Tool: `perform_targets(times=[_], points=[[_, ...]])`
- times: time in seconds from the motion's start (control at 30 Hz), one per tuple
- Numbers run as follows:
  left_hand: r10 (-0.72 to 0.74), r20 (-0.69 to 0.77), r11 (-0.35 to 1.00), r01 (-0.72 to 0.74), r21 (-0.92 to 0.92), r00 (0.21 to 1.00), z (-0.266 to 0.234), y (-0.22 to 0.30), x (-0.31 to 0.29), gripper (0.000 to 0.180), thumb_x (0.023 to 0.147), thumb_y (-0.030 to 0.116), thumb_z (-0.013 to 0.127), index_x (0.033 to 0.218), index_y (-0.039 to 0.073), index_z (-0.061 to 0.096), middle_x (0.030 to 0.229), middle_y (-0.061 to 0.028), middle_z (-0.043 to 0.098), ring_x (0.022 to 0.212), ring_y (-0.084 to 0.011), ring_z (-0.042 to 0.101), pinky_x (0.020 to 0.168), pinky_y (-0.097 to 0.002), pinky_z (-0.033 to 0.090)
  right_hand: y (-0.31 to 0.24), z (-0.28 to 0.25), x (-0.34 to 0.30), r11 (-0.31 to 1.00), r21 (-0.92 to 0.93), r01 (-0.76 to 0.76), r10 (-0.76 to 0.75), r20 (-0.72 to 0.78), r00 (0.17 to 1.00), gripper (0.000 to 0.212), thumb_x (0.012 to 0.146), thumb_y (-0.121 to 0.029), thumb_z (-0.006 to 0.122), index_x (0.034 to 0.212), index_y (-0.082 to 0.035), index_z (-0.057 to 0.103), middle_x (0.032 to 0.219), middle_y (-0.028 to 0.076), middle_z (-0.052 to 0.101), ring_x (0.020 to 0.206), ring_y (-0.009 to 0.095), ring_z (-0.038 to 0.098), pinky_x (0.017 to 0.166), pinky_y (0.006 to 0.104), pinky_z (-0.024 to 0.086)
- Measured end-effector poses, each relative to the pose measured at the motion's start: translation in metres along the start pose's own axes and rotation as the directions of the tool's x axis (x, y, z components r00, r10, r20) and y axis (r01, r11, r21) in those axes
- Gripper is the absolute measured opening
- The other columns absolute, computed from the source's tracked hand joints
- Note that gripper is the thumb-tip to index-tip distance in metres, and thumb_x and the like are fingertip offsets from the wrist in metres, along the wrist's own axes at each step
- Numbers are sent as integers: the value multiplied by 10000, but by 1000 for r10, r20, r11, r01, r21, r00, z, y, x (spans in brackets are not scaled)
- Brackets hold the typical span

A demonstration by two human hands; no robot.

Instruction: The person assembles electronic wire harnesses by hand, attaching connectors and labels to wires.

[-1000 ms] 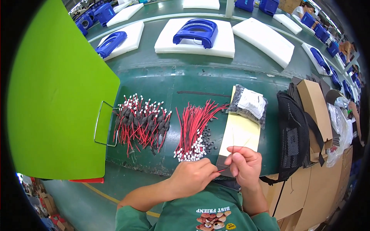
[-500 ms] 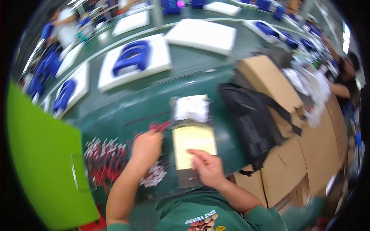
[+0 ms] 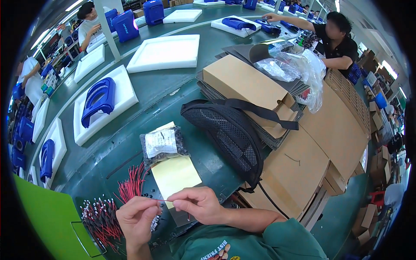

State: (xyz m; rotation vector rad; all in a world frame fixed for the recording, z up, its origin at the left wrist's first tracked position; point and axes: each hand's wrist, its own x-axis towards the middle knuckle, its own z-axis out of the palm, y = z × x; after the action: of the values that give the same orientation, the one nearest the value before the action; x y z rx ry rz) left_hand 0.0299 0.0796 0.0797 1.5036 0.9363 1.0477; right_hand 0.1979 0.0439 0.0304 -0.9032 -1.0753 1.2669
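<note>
My left hand [image 3: 136,219] and my right hand [image 3: 203,206] are close together over the near edge of the bench. Both pinch a thin red wire [image 3: 163,200] stretched between their fingertips. Beyond my left hand lies a loose bundle of red wires [image 3: 131,184]. To its left is a heap of red-and-black wires with white ends [image 3: 100,214]. Yellow paper [image 3: 177,175] lies just beyond my right hand. On its far end rests a clear bag of small dark pieces with a white label [image 3: 161,145]. Small white pieces [image 3: 155,222] show partly between my hands.
A black mesh bag [image 3: 225,138] and an open cardboard box [image 3: 242,80] stand to the right, beside cardboard sheets [image 3: 294,167]. A green panel [image 3: 45,216] borders the left. White foam trays [image 3: 106,117] carrying blue casings line the far belt. A co-worker [image 3: 338,47] reaches across at the far right.
My left hand has come away from the red wires and met my right hand, which has left the yellow paper. A red wire is now between them. The view has swung to the right.
</note>
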Motion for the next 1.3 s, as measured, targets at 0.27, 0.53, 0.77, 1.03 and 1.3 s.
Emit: perform_targets(times=[0.27, 0.53, 0.77, 1.03, 1.3], points=[[-103, -100, 921, 57, -385, 990, 13, -11, -11, 172, 818, -15, 531, 980, -71, 542, 894, -196, 620, 793, -237, 629, 712, -330, 533, -11, 2, 0, 993, 76, -92, 91, 18, 996, 98, 827, -89, 606, 844, 6, 624, 679, -15, 554, 577, 3, 451, 494, 159, 345], [-120, -28, 758, 73, -648, 992, 20, -19, -12, 243, 840, 95, 574, 1038, -40, 529, 979, -198, 610, 923, -270, 606, 817, -391, 503, -5, 3, 0, 998, -61, -25, 26, 20, 999, 50, 793, -47, 632, 782, 1, 635, 646, -15, 565, 531, 4, 440, 471, 170, 332], [-117, -94, 782, 33, -622, 989, 8, -21, -17, 293, 828, 103, 593, 1077, -38, 530, 957, -200, 620, 927, -274, 608, 810, -403, 506, -6, 6, -2, 976, -218, 7, 8, 71, 997, 40, 783, 2, 608, 758, 30, 621, 652, 38, 574, 518, 42, 483, 434, 173, 362], [-116, -94, 876, 57, -480, 989, 2, -18, -17, 280, 813, -13, 570, 1081, -56, 500, 980, -186, 619, 941, -216, 603, 840, -311, 473, -9, 8, -2, 965, -261, -7, 17, 33, 999, 56, 774, -37, 636, 746, 12, 634, 604, 2, 556, 485, 15, 434, 426, 181, 306], [-171, -65, 846, 113, -522, 983, 0, -29, -21, 240, 811, -13, 573, 1039, -53, 510, 961, -191, 623, 914, -202, 611, 825, -294, 473, -14, 11, -5, 965, -261, 0, 24, 88, 996, 30, 768, -15, 635, 761, 14, 638, 619, 1, 567, 497, 4, 436, 429, 170, 306]])
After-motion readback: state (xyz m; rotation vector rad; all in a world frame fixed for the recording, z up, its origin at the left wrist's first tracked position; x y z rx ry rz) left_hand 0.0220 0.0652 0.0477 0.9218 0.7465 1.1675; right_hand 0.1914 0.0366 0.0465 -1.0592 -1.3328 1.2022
